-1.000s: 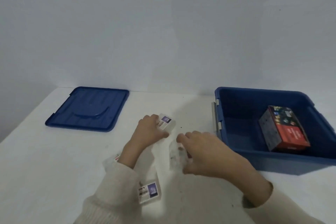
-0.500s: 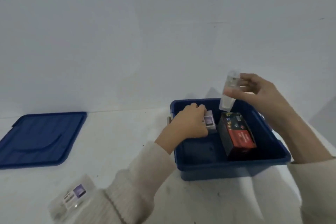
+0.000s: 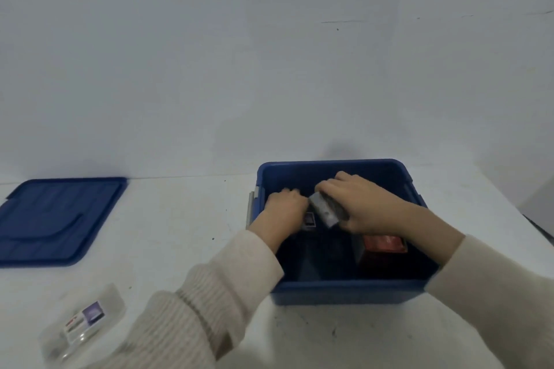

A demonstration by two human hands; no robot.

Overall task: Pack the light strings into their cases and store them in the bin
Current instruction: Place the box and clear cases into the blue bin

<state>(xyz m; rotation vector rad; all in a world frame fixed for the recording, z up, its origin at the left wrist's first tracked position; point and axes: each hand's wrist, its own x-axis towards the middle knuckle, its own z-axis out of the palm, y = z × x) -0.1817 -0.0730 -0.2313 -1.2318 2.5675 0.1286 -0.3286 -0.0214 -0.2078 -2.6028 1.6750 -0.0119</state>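
Observation:
Both my hands are down inside the blue bin (image 3: 344,290) on the white table. My left hand (image 3: 284,210) is closed over a small clear case with a purple label (image 3: 309,220) near the bin's left side. My right hand (image 3: 362,204) grips another clear case (image 3: 325,210), tilted, just right of the first. A red light-string box (image 3: 383,244) lies in the bin's right part, partly under my right wrist. A further clear case with a purple label (image 3: 84,319) lies on the table at the lower left.
The bin's blue lid (image 3: 57,219) lies flat on the table at the far left. A grey latch (image 3: 250,210) sticks out on the bin's left wall. A plain wall rises behind the table.
My right hand has come down from above the bin into it with its clear case. My left hand has sunk deeper into the bin with its case.

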